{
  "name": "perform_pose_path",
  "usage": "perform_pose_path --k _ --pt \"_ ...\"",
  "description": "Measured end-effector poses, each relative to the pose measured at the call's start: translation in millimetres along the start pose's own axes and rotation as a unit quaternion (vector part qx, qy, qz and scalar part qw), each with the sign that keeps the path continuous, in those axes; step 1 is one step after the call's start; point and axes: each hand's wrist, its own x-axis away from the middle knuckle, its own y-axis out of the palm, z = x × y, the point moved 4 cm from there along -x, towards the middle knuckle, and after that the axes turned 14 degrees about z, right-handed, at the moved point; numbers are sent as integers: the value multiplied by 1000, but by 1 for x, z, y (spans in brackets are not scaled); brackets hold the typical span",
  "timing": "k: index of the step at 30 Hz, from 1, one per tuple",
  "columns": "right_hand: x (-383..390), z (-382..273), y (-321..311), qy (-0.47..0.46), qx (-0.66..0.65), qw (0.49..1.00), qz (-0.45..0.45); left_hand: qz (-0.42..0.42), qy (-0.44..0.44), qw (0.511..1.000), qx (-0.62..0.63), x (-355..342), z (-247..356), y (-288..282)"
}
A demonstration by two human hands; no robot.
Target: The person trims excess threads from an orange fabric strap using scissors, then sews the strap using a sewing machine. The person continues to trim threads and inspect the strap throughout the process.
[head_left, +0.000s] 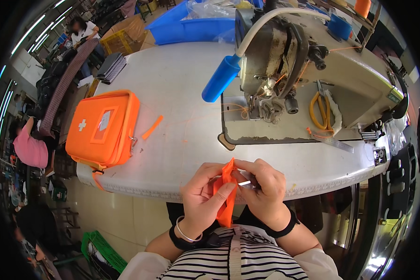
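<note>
Above the near table edge, a folded bright orange fabric strip [226, 212] hangs between my two hands. My left hand [200, 190] is closed on it, the thumb pressing its front. On the other side, my right hand [266, 189] pinches the strip's upper part. A small shiny pale piece [246, 183] juts from between the right fingers; its kind is not clear. Farther left on the table lies an orange first-aid bag [100, 128] with a white cross and a zip. Beside it rests a narrow loose orange strip [152, 127].
An industrial sewing machine [270, 60] with orange thread stands at the back right, a blue cylinder [220, 79] hanging before it. Yellow-handled scissors [318, 112] lie on its bed. A blue crate [191, 25] and dark stacked pieces [111, 68] are behind. Other people work far left.
</note>
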Motion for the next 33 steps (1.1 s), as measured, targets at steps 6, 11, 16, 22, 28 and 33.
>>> perform_pose_path --k 6,11,16,22,28,33 --pt "-1 -5 -3 42 -55 996 -59 -4 79 983 -166 -2 4 -5" --pt "-6 -28 -9 221 -462 829 -226 44 -35 997 -55 -16 -14 -21" --pt "-9 -12 -3 97 -124 985 -64 58 -144 986 53 -13 -12 -18" --pt "-4 -4 4 7 -23 999 -37 -39 -62 997 -5 -11 -8 -13" --pt "0 -3 2 -68 6 996 -56 -59 -11 995 -86 -6 4 -7" --pt "6 -1 6 156 -155 965 -143 -23 52 978 -201 -7 2 -9"
